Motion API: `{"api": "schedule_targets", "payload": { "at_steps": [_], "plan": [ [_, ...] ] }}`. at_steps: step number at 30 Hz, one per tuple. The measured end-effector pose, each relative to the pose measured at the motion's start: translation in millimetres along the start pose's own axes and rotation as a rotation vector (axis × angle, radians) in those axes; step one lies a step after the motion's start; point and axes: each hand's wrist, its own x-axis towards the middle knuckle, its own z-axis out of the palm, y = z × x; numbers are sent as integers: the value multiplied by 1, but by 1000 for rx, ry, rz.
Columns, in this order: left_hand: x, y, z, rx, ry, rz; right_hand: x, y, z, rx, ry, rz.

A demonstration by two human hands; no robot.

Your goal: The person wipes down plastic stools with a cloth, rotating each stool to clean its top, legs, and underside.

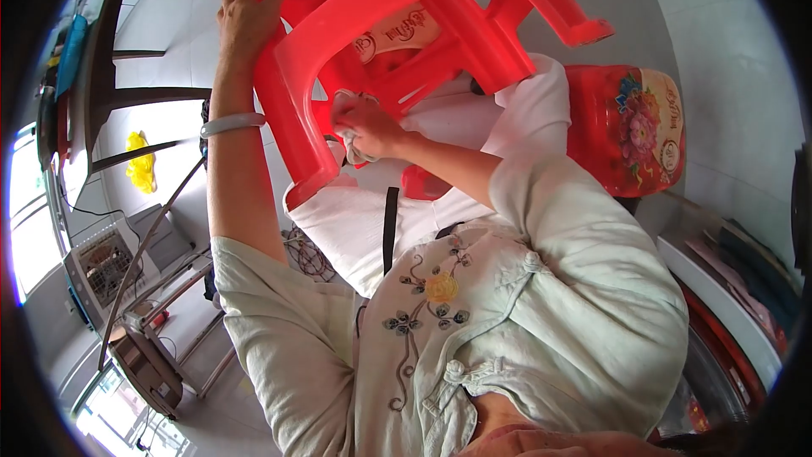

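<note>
A red plastic stool [292,76] lies tipped across my lap, its legs pointing toward me and to the right. My left hand [249,15] grips its upper left edge, fingers wrapped on the rim, and a pale bangle sits on that wrist. Inside the stool's frame, my right hand [372,127] is closed on a whitish cloth [353,148], pressed near the inner side of a leg. Whether the cloth touches the plastic there is hard to see. Through the frame shows a printed red and cream panel [402,34].
Close on my right stands another red stool [626,127] with a flower print. A dark wooden chair or frame [152,100] is at the left, with a yellow bundle [140,162] on the pale floor. Beyond it sits a grey wire-fronted crate [108,261].
</note>
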Motion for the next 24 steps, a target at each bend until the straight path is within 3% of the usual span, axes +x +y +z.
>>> {"api": "schedule_targets", "payload": {
  "at_steps": [1, 5, 7, 8, 10, 14, 16, 20, 22, 24],
  "plan": [
    [-2, 1, 0, 2, 1, -2, -2, 3, 8, -287, -28, -56],
    [-5, -2, 4, 29, 14, 12, -5, 3, 20, -403, 85, -62],
    [-2, 0, 6, -13, 23, 31, -2, -25, -3, -598, -357, 89],
    [0, 0, 7, 18, 28, 30, -13, -9, 3, -604, -354, 90],
    [1, 1, 7, 48, 35, 29, -39, 23, 20, -345, -36, -284],
    [-2, 2, 2, 46, 23, 20, -31, 30, 12, -221, -128, -273],
    [-2, -1, 4, 28, 17, 30, -7, 30, 14, -295, -122, -24],
    [-5, 2, 2, 12, 15, 11, 14, 8, 8, -426, -132, 83],
    [-5, 5, 3, 11, 11, -6, 10, -15, -4, -630, -384, 207],
    [-3, 3, 5, 27, 16, 9, -21, 21, 16, -489, -392, 152]
  ]
}}
